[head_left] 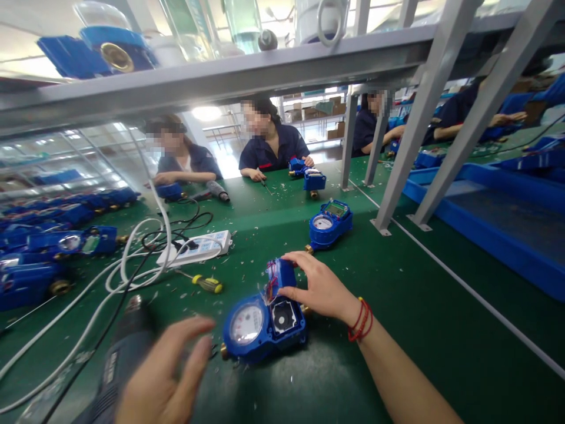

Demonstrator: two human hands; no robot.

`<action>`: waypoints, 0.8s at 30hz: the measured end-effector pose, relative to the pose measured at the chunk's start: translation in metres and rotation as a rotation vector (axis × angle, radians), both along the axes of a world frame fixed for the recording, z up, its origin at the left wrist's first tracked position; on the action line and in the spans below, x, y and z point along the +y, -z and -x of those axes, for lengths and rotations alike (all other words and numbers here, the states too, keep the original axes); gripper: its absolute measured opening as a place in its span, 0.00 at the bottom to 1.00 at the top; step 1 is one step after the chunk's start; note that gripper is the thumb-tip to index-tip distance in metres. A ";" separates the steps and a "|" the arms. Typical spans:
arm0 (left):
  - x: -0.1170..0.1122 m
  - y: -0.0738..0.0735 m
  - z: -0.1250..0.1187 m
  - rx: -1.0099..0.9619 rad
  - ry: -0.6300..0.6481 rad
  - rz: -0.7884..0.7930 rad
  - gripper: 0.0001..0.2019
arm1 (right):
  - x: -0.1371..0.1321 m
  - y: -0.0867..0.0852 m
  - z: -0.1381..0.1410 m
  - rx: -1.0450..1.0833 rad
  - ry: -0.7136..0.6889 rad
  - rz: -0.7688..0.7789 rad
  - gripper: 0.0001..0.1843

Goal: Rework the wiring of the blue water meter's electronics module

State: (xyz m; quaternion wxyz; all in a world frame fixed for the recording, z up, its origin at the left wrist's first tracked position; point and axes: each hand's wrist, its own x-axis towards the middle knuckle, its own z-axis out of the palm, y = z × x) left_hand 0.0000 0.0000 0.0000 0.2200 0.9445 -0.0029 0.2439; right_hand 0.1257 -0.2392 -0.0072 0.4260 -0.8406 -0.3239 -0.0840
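1. A white power strip (203, 254) is crossed by white cable (166, 221).
2. A blue tray (485, 229) is set on the surface (424, 330) at right.
3. Containers (242, 26) are carried by a grey shelf (247, 73).
4. Co-workers (271, 147) in dark shirts are seen opposite.

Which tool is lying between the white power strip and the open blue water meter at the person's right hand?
A yellow-handled screwdriver lies between the power strip and the open water meter, as the head view shows.
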 end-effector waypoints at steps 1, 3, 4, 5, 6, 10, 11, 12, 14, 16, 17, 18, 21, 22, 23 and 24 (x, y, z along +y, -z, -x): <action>-0.010 0.004 -0.012 0.039 0.078 -0.024 0.14 | 0.000 0.000 0.001 -0.002 0.002 0.002 0.28; -0.032 0.012 -0.036 0.063 0.062 -0.076 0.12 | -0.001 0.001 0.002 -0.007 0.006 0.006 0.28; -0.041 0.015 -0.047 0.071 0.060 -0.078 0.12 | -0.001 0.001 0.002 -0.009 0.008 0.008 0.28; -0.047 0.018 -0.056 0.073 0.042 -0.061 0.12 | -0.001 0.002 0.002 -0.012 0.012 0.009 0.28; -0.051 0.021 -0.063 0.079 0.033 -0.041 0.12 | -0.001 0.002 0.002 -0.015 0.014 0.011 0.28; -0.047 0.029 -0.074 0.106 0.055 0.044 0.13 | 0.002 0.003 0.003 -0.031 0.028 0.020 0.29; -0.044 0.030 -0.074 0.116 0.065 0.066 0.14 | 0.003 0.003 0.005 -0.053 0.046 0.026 0.30; -0.042 0.030 -0.073 0.125 0.074 0.086 0.14 | 0.005 0.002 0.007 -0.091 0.071 0.033 0.30; -0.040 0.031 -0.072 0.137 0.090 0.122 0.14 | 0.008 0.002 0.013 -0.204 0.111 0.060 0.27; -0.040 0.029 -0.071 0.144 0.101 0.150 0.14 | 0.012 0.002 0.020 -0.326 0.093 0.109 0.21; -0.041 0.029 -0.071 0.144 0.104 0.161 0.14 | 0.014 0.003 0.023 -0.371 0.066 0.142 0.19; -0.041 0.028 -0.071 0.144 0.105 0.171 0.14 | 0.016 0.004 0.025 -0.405 0.041 0.179 0.16; -0.043 0.027 -0.072 0.142 0.104 0.193 0.13 | 0.022 0.008 0.027 -0.437 0.028 0.281 0.11; -0.043 0.027 -0.072 0.140 0.103 0.200 0.13 | 0.024 0.009 0.027 -0.436 0.042 0.298 0.10; -0.043 0.027 -0.072 0.139 0.103 0.206 0.13 | 0.026 0.010 0.026 -0.436 0.057 0.306 0.08; -0.044 0.028 -0.072 0.137 0.103 0.213 0.13 | 0.027 0.011 0.026 -0.437 0.069 0.308 0.07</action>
